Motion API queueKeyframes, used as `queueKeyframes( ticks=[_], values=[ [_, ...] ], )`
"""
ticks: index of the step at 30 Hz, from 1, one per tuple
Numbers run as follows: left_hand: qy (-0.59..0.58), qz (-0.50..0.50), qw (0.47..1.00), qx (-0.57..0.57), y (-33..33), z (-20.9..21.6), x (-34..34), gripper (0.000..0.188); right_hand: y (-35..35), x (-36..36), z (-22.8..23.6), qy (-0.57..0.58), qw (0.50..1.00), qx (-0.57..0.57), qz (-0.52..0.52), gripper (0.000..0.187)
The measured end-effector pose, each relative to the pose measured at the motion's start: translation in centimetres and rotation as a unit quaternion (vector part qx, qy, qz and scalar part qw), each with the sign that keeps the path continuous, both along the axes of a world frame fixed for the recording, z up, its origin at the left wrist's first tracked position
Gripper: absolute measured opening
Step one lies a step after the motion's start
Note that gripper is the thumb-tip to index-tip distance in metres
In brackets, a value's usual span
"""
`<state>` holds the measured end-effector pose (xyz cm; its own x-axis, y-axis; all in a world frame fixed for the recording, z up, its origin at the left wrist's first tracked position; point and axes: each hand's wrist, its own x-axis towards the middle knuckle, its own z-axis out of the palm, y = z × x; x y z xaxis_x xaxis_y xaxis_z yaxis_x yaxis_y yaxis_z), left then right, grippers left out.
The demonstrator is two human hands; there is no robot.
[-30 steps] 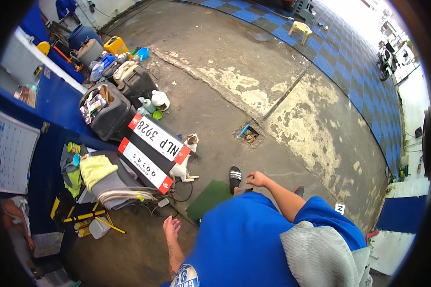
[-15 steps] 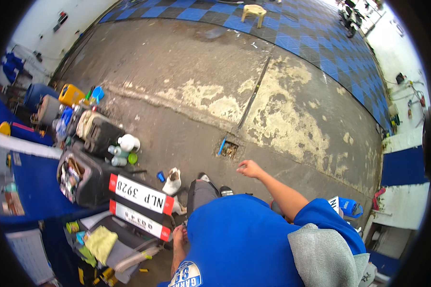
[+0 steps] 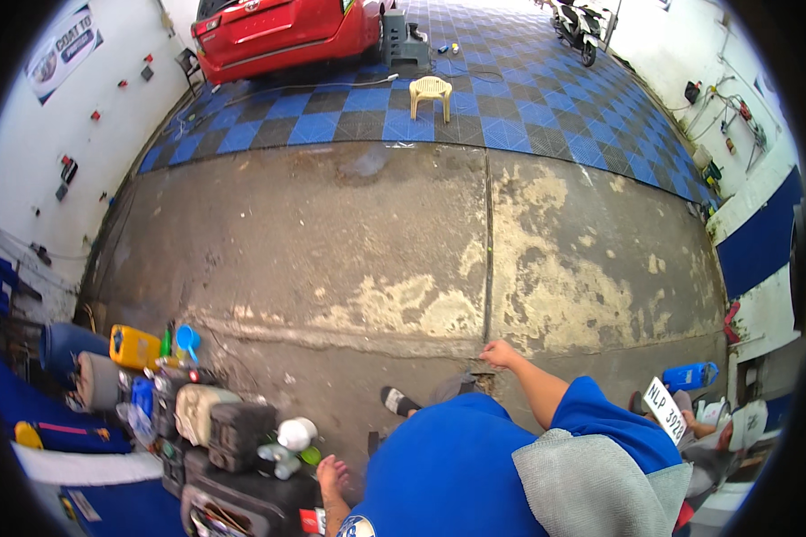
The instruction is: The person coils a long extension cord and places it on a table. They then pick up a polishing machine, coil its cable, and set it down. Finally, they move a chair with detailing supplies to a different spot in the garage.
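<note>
Fingers of my left hand point(image 3: 333, 474) are loosely spread at the lower middle of the frame, slightly left of centre, with the palm bare. Just beside them, up and to the left, is a small green cup point(image 3: 310, 456), and above that a round white container point(image 3: 296, 433). Pale bottles point(image 3: 283, 464) lie close by, next to a black canister point(image 3: 238, 437). Part of a red-ended plate point(image 3: 311, 521) shows below and left of that hand, near the bottom edge.

My right hand point(image 3: 500, 354) hangs right of centre, fingers drawn in narrow and slightly curled; I cannot tell whether anything sits between the tips. Under it, partly hidden by me, is a hole point(image 3: 486, 383) in the concrete floor point(image 3: 269, 242).

A grey towel point(image 3: 582, 479) drapes over my blue shirt point(image 3: 457, 456) at the lower right. Farther right is a white plate point(image 3: 664, 412), with a blue jug point(image 3: 687, 376) near it. A yellow jug point(image 3: 135, 346) and a blue dipper point(image 3: 188, 340) stand at the lower left. At the top are a red car point(image 3: 287, 31), a cream stool point(image 3: 431, 89) and a motorbike point(image 3: 579, 29), on or by blue and grey tiles point(image 3: 327, 127).
</note>
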<state>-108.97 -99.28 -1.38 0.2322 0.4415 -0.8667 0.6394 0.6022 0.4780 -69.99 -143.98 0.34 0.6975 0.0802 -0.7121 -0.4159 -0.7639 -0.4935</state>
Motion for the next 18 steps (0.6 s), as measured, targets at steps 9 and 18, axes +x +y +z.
queueKeyframes(
  ticks=[9, 18],
  values=[
    [-0.128, 0.045, 0.986, 0.101, 25.4, 5.3, 25.4, 0.04, 8.6, 9.2, -4.4, 0.136, 0.977, 0.008, -0.165, 0.03],
    [-0.066, 0.033, 0.997, 0.031, 38.1, 0.7, 43.9, 0.035, 34.2, 40.5, -9.3, 0.09, 0.992, 0.003, -0.093, 0.03]
  ],
)
